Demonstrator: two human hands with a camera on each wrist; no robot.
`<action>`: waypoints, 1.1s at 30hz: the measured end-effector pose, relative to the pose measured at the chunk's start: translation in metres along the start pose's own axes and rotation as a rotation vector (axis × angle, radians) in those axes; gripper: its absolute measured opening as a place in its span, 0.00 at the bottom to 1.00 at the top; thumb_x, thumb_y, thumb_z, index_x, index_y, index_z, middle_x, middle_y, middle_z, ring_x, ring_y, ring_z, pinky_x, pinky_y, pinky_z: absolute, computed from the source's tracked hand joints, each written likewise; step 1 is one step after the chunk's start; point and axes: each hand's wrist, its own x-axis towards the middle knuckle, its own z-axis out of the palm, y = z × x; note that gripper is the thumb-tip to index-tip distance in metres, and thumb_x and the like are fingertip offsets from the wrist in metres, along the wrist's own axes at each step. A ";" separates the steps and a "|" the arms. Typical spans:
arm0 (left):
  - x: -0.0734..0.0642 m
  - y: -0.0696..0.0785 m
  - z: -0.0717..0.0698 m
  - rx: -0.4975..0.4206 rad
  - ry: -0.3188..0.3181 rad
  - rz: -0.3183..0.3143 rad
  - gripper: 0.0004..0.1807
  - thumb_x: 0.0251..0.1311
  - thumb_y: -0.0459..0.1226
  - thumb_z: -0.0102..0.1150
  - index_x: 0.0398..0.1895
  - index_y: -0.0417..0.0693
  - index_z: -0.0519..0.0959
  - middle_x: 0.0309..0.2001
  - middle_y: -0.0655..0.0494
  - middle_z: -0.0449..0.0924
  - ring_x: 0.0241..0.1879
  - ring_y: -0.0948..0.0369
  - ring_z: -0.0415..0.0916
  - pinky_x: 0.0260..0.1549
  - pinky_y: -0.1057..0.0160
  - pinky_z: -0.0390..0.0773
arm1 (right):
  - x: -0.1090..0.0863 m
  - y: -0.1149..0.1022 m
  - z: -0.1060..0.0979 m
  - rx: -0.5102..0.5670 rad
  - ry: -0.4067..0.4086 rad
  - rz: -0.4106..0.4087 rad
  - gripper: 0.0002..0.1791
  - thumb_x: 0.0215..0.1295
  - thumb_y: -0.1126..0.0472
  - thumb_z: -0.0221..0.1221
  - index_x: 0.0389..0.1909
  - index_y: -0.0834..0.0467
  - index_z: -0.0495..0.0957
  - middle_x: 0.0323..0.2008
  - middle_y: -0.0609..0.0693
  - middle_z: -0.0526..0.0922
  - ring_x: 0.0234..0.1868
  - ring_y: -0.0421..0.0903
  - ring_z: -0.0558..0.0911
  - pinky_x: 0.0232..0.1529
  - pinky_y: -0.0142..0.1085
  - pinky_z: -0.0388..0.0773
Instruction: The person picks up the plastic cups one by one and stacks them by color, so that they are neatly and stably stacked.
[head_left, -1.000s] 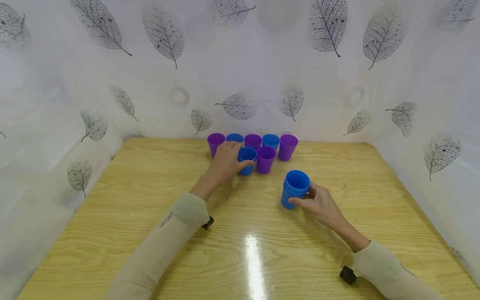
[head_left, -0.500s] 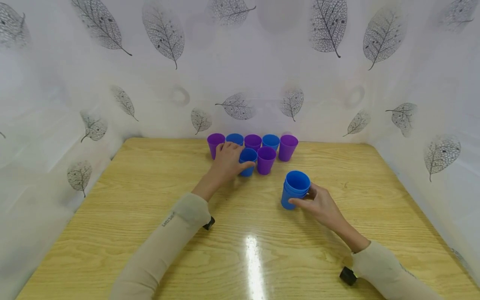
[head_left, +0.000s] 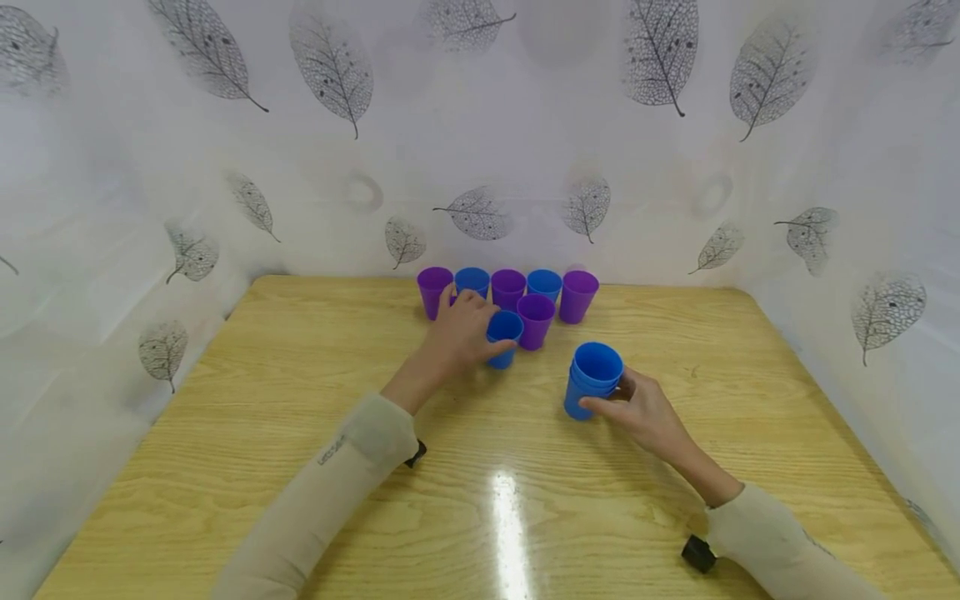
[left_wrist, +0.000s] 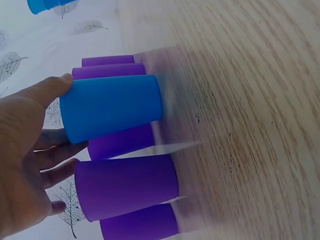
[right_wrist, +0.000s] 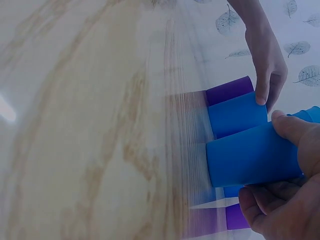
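At the far left of the pale wood-grained table, a purple cup begins a row of five set mouth-up below the leaf-printed sheet; next to it is a far blue cup, partly hidden by the left hand. That hand's thumb and fingers are clamped on the near blue cup up at its rim — a hold that seems to suit a cup with others so close around it, since the wide lip gives the fingers a natural purchase. The remaining fingers spread apart, away from the cup; whether its base touches the wood I cannot tell. Behind come the middle purple cup and, just right of the held cup, the near purple cup, then another blue cup and a last purple cup. All look like smooth, thin-walled plastic, matt and tapering to narrower bases, a shape that lets them nest. Farther right and nearer, a blue stack shows this, its rims closely layered. The right hand grips it, thumb on the near side and fingers curled behind — presumably to steady it, mouth up.
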 end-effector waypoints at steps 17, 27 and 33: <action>-0.020 0.023 -0.007 0.038 -0.066 0.053 0.39 0.64 0.63 0.64 0.68 0.46 0.78 0.64 0.47 0.77 0.68 0.48 0.68 0.69 0.45 0.62 | 0.000 0.004 -0.001 -0.023 0.006 -0.007 0.31 0.66 0.61 0.71 0.66 0.67 0.73 0.56 0.64 0.84 0.51 0.58 0.86 0.48 0.33 0.83; -0.034 0.032 -0.004 -0.308 -0.150 0.027 0.42 0.64 0.51 0.70 0.75 0.40 0.67 0.72 0.41 0.67 0.72 0.46 0.65 0.70 0.47 0.69 | 0.000 0.000 -0.001 -0.008 0.004 -0.002 0.31 0.65 0.62 0.71 0.66 0.68 0.74 0.56 0.64 0.84 0.51 0.57 0.86 0.48 0.31 0.82; -0.036 0.030 0.005 -0.490 -0.128 0.013 0.41 0.63 0.47 0.73 0.72 0.37 0.68 0.72 0.39 0.65 0.72 0.45 0.62 0.70 0.48 0.69 | 0.000 0.001 0.000 -0.001 0.003 -0.012 0.30 0.65 0.63 0.71 0.65 0.68 0.74 0.55 0.64 0.84 0.51 0.57 0.86 0.48 0.31 0.82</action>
